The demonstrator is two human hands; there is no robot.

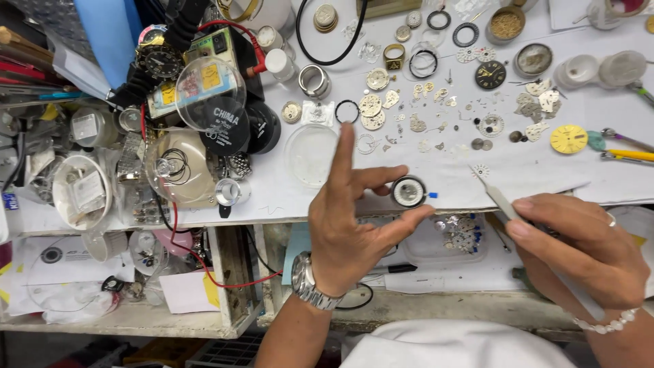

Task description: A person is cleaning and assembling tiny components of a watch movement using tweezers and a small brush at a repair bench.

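Left hand (354, 232) pinches a small round watch movement, silver rim with pale face and a tiny blue tab on its side (409, 191), between thumb and middle finger; index finger points straight up, free. The piece sits in the air just over the front edge of the white paper-covered bench top (477, 180), not resting on it.

Right hand (586, 249) has its fingers closed around slim steel tweezers (492, 191). Tips point up-left and end beside a tiny toothed wheel (481, 170) on the paper. Can't tell whether the tips grip anything. Tips and movement are near each other but apart.

Progress, judging from the layout: teardown looks well advanced. Many small plates, bridges and gears (409, 112) are spread across the paper, plus a loose black dial (490, 74) and a yellow dial (568, 139). The movement in hand looks partly dressed; whether parts are going in or coming out, can't tell. Most loose parts are still lying out.

Room: open paper strip between the hands and the parts field is the only free zone. Left side is packed: clear domed covers (204, 95), a cream-coloured device with red leads (184, 170), jars. A clear round dish (312, 155) sits just left of the raised index finger. Bench edge runs right under the movement, with a lower shelf holding a clear tray of small parts (458, 235) beneath. A dropped part would likely fall there.
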